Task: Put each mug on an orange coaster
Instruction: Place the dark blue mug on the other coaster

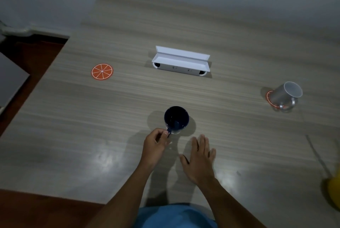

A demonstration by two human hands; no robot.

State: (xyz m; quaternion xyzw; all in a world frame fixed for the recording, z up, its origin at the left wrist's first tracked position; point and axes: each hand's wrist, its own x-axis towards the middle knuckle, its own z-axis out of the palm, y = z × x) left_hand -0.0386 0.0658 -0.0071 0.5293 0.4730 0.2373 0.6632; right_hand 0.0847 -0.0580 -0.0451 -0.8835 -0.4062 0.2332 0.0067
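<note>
Dark blue mug [176,119]: glossy ceramic, round mouth, upright on the table [128,43], near the front edge and about centre; interior dark, faint highlights on the rim and inner wall. Small loop handle points toward the person. Left hand [155,144] has thumb and fingers curled, pinching that handle. Right hand [200,158] lies just right of the mug, palm down, fingers straight and lightly spread, not touching the mug; can't tell if the palm is on the surface or hovering.

Silver mug [285,94]: matte metallic outside, pale inside, cylindrical, C-shaped handle facing the camera. It sits far right on an orange coaster [269,97], of which only a thin arc of rim shows at the mug's base. It reads as tilted, probably wide-angle distortion.

Second orange coaster [102,71]: flat disc, printed like a citrus slice with white spokes and white ring, bare, left of centre, well apart from both mugs.

White box [181,63]: long, rectangular, smooth, lid flap standing open, rounded ends with dark spots, behind the blue mug toward mid-table.

Table top is wood-grain laminate, grey-beige, with glossy reflections near the front
</note>
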